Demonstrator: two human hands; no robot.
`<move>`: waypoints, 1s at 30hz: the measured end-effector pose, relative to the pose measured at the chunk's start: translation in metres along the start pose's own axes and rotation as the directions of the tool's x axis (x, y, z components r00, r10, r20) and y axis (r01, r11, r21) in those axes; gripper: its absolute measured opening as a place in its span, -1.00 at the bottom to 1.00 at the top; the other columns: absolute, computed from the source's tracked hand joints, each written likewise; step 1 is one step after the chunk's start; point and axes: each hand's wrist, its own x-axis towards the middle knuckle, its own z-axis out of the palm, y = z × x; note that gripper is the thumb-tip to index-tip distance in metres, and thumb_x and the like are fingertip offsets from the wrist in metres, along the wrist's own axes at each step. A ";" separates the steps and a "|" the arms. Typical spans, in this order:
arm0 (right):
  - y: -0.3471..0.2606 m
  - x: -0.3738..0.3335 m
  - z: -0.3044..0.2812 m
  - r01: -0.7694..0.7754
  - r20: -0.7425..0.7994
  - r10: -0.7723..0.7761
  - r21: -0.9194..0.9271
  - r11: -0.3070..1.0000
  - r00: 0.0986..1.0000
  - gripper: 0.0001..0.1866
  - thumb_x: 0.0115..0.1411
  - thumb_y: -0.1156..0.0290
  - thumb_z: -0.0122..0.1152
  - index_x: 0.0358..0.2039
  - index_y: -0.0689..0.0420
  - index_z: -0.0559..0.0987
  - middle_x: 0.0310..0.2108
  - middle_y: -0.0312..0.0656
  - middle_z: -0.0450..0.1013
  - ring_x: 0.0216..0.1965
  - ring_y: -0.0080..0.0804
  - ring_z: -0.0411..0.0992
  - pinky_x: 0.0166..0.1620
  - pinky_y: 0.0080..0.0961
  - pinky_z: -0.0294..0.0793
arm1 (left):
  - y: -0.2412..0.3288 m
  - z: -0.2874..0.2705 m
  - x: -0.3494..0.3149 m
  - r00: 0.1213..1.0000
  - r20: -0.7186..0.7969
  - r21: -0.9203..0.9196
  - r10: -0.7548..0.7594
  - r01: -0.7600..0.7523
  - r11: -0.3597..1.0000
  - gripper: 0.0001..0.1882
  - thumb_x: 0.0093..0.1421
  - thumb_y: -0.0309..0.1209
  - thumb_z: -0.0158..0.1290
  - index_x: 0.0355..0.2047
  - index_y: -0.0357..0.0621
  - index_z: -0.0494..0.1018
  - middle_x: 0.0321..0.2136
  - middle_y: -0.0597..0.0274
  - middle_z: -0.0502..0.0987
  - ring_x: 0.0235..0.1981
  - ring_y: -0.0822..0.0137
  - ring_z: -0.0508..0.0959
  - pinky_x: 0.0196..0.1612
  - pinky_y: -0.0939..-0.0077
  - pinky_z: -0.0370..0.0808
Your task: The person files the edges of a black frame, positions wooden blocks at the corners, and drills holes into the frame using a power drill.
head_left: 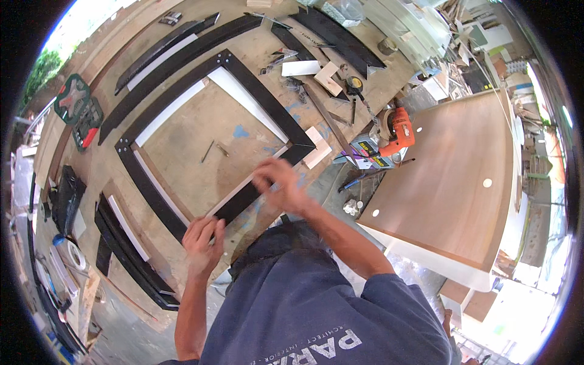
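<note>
2 hands work the near side of a black rectangular frame (182,131) lying flat on the plywood bench (201,137), probably so its joined corners stay square. The left hand (202,238) curls onto the near black strip (252,191) at its lower end, while the right hand (277,182) presses fingers-together further along it, though blur hides the exact grip. An orange power tool (398,131) sits well apart, beside the brown panel (456,176).

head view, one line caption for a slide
Both hands, left hand and right hand, press on one side of a black frame.
</note>
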 end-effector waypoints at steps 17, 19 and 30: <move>0.140 0.161 -0.035 0.058 0.337 0.138 -0.512 0.857 0.932 -0.26 0.20 -0.16 0.25 -0.03 0.38 0.46 -0.45 0.11 0.57 -0.47 0.11 0.61 -0.39 -0.07 0.62 | 0.084 0.217 0.147 0.980 -0.055 0.398 0.190 -0.153 0.905 -0.57 0.11 -0.31 0.32 -0.02 -0.24 0.62 -0.03 0.15 0.55 0.01 0.08 0.51 0.11 -0.02 0.38; 0.142 0.156 -0.027 0.091 0.312 0.080 -0.495 0.864 0.947 -0.26 0.22 -0.10 0.24 0.03 0.43 0.44 -0.43 0.10 0.56 -0.49 0.07 0.61 -0.44 -0.09 0.62 | 0.084 0.218 0.147 0.984 -0.065 0.367 0.168 -0.134 0.921 -0.58 0.10 -0.34 0.32 -0.05 -0.27 0.62 -0.03 0.14 0.55 -0.01 0.10 0.51 0.08 0.00 0.40; 0.141 0.141 -0.005 -0.039 0.218 0.189 -0.550 0.834 0.958 -0.29 0.25 -0.06 0.20 0.08 0.39 0.46 -0.34 -0.01 0.53 -0.61 -0.08 0.58 -0.60 -0.19 0.55 | 0.092 0.220 0.147 0.990 -0.109 0.331 0.089 -0.049 0.943 -0.49 -0.05 -0.35 0.40 -0.05 -0.25 0.64 -0.05 0.14 0.52 -0.04 0.09 0.52 0.02 0.05 0.42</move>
